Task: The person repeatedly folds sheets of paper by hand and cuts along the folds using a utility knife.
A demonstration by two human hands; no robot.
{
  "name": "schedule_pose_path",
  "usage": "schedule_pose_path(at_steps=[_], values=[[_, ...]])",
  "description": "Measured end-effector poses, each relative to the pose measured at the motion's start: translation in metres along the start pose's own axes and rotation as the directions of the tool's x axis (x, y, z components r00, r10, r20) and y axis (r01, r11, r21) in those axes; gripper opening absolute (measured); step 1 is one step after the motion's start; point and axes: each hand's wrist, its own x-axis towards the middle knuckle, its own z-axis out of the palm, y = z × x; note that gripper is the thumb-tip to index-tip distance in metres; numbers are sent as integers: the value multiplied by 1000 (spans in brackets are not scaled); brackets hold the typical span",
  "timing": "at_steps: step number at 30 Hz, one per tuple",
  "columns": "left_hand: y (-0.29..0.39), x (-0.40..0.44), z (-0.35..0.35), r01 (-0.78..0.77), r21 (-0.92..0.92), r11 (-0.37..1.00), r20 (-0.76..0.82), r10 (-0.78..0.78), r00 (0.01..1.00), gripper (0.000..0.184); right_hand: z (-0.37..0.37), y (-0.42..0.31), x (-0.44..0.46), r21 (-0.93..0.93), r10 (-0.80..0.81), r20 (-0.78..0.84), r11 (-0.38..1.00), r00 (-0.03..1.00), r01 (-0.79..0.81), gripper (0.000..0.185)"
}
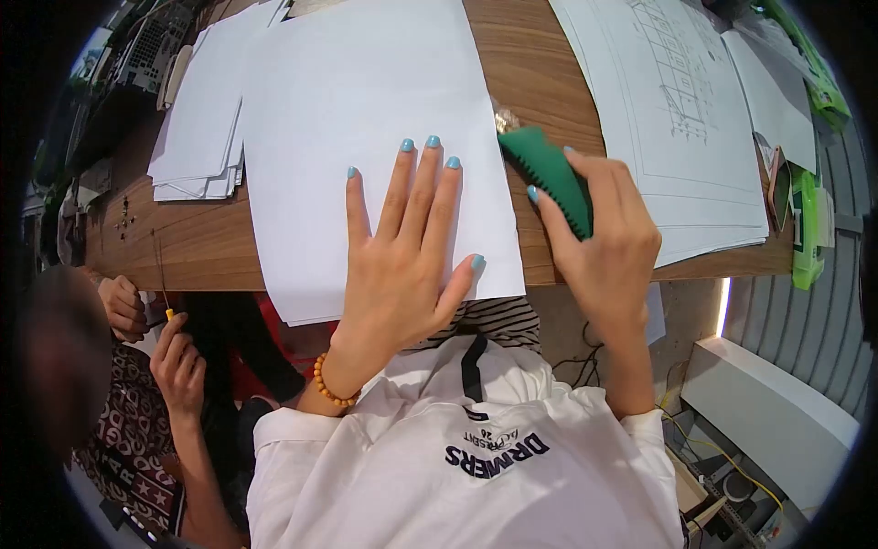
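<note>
My left hand [398, 247] lies flat, palm down with fingers spread, on a large blank white sheet of paper [302, 119]. The sheet hangs a little over the table's near edge. Just right of the sheet, my right hand [608, 229] grips a dark green object with a toothed edge [549, 174] between thumb and fingers; its exact kind is unclear. A small gold-coloured piece [506, 119] shows at the green object's far end, beside the paper's edge.
A wooden table [540, 55] carries stacked white papers [197, 137] on the left and drawing sheets [677, 156] on the right. Green packaging [807, 229] sits at the right edge. At left, another person's hand [178, 371] holds a thin tool with a yellow part [169, 314].
</note>
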Motion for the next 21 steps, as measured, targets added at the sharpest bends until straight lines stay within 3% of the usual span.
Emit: schedule_pose_path(at_steps=[14, 21], values=[[1, 1, 2, 4, -49, 999, -37, -6, 999, 70, 26, 19, 77, -82, 17, 19, 997, 1000, -15, 25], [-1, -1, 4, -16, -128, 992, -69, 7, 998, 69, 57, 47, 147, -306, 31, -44, 951, 999, -43, 28]])
